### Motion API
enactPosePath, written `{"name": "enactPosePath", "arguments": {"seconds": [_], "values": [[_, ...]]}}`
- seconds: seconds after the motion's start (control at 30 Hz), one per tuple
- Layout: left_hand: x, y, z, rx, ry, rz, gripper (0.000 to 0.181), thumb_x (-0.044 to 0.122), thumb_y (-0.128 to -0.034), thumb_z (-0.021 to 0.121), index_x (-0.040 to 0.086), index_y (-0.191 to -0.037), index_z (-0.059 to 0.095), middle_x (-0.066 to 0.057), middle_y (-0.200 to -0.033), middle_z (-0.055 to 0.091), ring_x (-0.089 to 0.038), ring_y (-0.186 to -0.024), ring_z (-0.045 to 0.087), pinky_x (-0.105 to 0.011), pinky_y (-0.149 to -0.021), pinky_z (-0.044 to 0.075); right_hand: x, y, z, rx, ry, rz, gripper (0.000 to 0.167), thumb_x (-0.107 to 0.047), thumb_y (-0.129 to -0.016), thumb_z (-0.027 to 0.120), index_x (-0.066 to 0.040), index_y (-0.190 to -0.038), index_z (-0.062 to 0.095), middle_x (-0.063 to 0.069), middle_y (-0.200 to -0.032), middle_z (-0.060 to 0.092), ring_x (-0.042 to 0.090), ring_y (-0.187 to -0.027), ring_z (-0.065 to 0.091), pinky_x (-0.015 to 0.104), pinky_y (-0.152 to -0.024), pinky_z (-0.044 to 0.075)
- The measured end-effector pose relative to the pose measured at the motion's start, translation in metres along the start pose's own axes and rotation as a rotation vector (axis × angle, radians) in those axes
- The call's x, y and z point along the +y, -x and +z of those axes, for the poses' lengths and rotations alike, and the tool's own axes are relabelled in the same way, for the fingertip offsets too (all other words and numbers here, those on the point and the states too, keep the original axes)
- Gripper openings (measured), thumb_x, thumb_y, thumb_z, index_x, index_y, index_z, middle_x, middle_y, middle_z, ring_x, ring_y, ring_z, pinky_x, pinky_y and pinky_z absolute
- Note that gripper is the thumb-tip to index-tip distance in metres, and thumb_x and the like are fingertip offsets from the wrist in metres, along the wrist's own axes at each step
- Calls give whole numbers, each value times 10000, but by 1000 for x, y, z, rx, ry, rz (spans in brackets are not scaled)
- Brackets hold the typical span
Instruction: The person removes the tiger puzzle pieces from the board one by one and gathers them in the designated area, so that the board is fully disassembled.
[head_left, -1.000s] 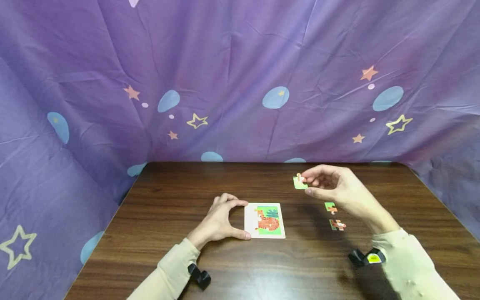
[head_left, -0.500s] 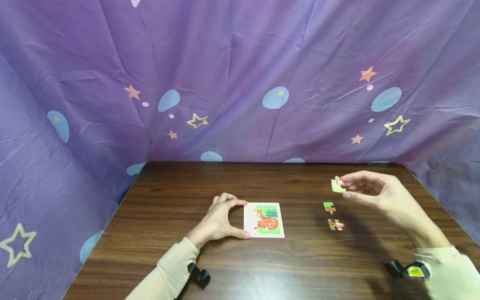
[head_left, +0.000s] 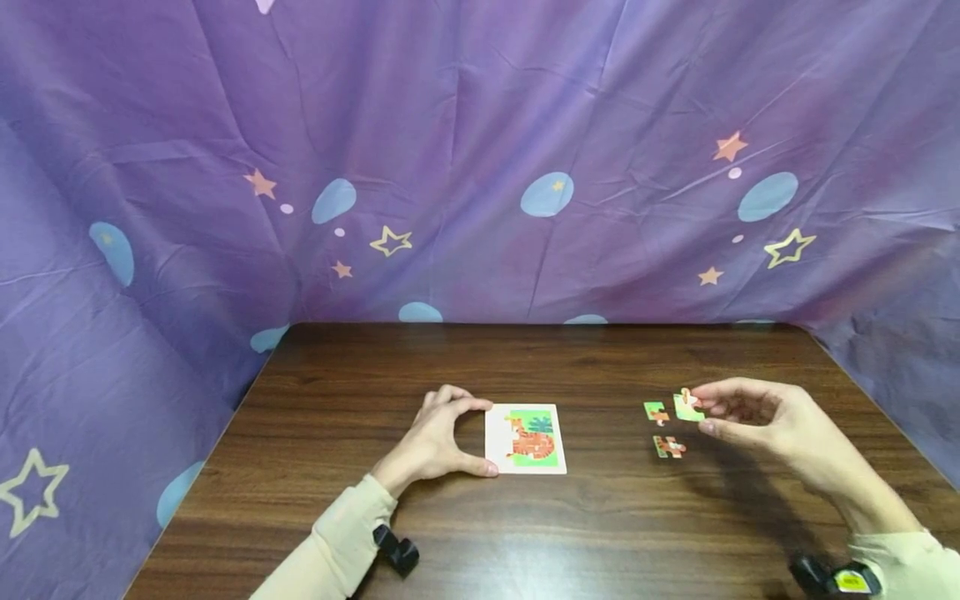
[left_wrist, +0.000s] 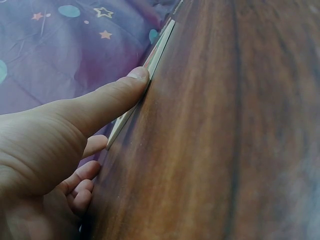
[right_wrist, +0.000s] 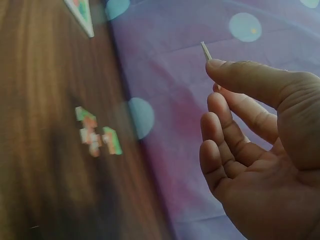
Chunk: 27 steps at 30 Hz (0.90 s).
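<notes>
In the head view, a square puzzle board (head_left: 497,442) with a white border lies on the table, partly filled with an orange striped animal on green. My left hand (head_left: 427,446) holds it by the left side, thumb and index finger at two corners; the thumb presses the board's edge (left_wrist: 162,47) in the left wrist view. My right hand (head_left: 787,425) pinches a green and white puzzle piece (head_left: 688,406) between thumb and fingertips, raised over the table. Just left of this piece are two loose puzzle pieces, one green and orange (head_left: 655,412), one mostly orange (head_left: 669,447).
The dark wooden table (head_left: 480,525) extends around both hands. A purple cloth (head_left: 465,150) with stars and blue ovals hangs behind it and at the sides. Each wrist bears a black camera mount, such as the left mount (head_left: 396,550).
With the piece in its fingers, my right hand has gone right, then come down and nearer, beside the two loose pieces. My left hand stays at the board.
</notes>
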<state>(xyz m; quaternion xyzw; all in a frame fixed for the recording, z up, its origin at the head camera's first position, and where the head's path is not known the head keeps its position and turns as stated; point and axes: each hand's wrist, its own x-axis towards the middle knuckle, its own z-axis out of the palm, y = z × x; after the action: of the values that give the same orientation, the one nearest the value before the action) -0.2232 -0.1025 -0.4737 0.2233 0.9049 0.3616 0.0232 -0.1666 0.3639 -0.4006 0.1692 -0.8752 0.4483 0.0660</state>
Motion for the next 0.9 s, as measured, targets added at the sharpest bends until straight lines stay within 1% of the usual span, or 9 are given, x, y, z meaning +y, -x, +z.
{"name": "enactPosePath", "arguments": {"seconds": [0.07, 0.23, 0.4, 0.57, 0.67, 0.77, 0.9], "values": [[0, 0, 0, -2, 3, 1, 982, 431, -639, 1101, 174, -1499, 700, -111, -1494, 547, -353, -1384, 465, -623, -1184, 433, 4, 5, 4, -25, 0, 5, 379, -23, -961, 854, -39, -1329, 764, 21, -1111, 825, 107, -933, 764, 235, -772, 613], [1, 0, 0, -4, 8, 2, 976, 429, -645, 1100, 175, -1499, 701, -107, -1487, 548, -356, -1381, 463, -619, -1178, 437, 13, 19, 15, -64, -8, 1, 350, -21, -950, 863, -59, -1288, 777, 31, -1076, 816, 102, -921, 752, 237, -766, 609], [1, 0, -1, -2, 10, 1, 971, 418, -648, 1101, 172, -1498, 702, -105, -1478, 551, -364, -1380, 462, -620, -1174, 436, 23, 29, 25, -92, -45, 0, 345, -4, -940, 866, -76, -1267, 783, 40, -1023, 779, 106, -889, 725, 258, -721, 598], [1, 1, -1, -9, 9, -5, 969, 416, -656, 1098, 173, -1504, 697, -105, -1493, 545, -361, -1391, 457, -614, -1183, 435, 33, 39, 32, -119, -72, -9, 348, 11, -926, 869, -90, -1250, 789, 25, -979, 747, 90, -840, 697, 277, -655, 575], [1, 2, 0, -10, 6, -4, 973, 420, -654, 1098, 171, -1504, 696, -112, -1494, 547, -359, -1391, 459, -618, -1184, 434, 38, 44, 36, -139, -78, -10, 348, 9, -924, 872, -102, -1244, 793, 13, -968, 725, 75, -826, 677, 275, -638, 571], [0, 1, 0, -11, 6, 2, 975, 420, -654, 1098, 168, -1505, 696, -115, -1490, 550, -360, -1393, 457, -622, -1184, 429, 42, 48, 39, -157, -74, -15, 345, -1, -922, 878, -122, -1236, 800, 12, -959, 703, 77, -820, 658, 267, -649, 564], [-1, 1, 0, 1, -5, 24, 957, 408, -656, 1096, 169, -1496, 702, -108, -1473, 554, -359, -1375, 461, -624, -1165, 440, 46, 52, 41, -151, -28, -53, 352, -8, -914, 886, -156, -1224, 809, 14, -935, 679, 93, -805, 633, 269, -645, 531]]}}
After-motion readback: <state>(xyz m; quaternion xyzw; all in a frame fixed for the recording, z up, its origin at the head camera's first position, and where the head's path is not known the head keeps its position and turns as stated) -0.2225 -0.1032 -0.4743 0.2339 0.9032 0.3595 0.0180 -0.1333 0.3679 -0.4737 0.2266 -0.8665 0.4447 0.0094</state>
